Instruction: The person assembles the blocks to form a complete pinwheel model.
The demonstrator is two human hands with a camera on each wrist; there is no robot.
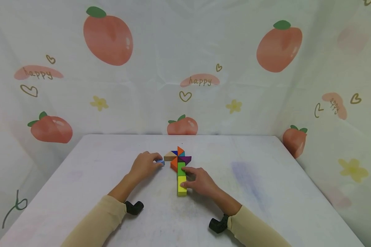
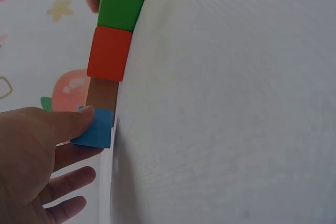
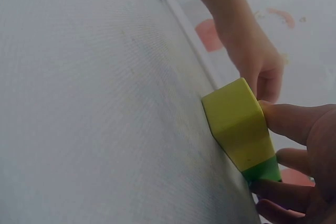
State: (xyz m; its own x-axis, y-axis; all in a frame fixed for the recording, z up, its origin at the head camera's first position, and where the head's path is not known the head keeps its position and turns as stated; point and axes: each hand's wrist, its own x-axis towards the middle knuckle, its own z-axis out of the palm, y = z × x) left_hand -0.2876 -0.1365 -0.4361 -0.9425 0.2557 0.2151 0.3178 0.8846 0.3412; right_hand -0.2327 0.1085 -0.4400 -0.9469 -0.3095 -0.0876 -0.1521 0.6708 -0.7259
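Note:
My left hand (image 1: 143, 165) pinches a small blue block (image 2: 97, 129) between thumb and index finger, its other fingers spread. The block is just left of a pinwheel of triangular blocks: a wood-coloured block (image 1: 169, 157), a purple block (image 1: 186, 159), a lower orange block (image 1: 174, 165), an upper orange block (image 1: 180, 150) and smaller blue-toned ones. Below the pinwheel, a green block (image 1: 181, 168) and a yellow block (image 1: 181, 190) form a straight stem on the table. From the right side, my right hand (image 1: 201, 181) touches the stem, thumb at the yellow block, fingers by the green.
The blocks lie near the middle of a white table (image 1: 111, 212). Behind it hangs a white cloth (image 1: 157, 41) printed with fruit. Black wrist devices are worn on the left wrist (image 1: 134, 208) and right wrist (image 1: 218, 224).

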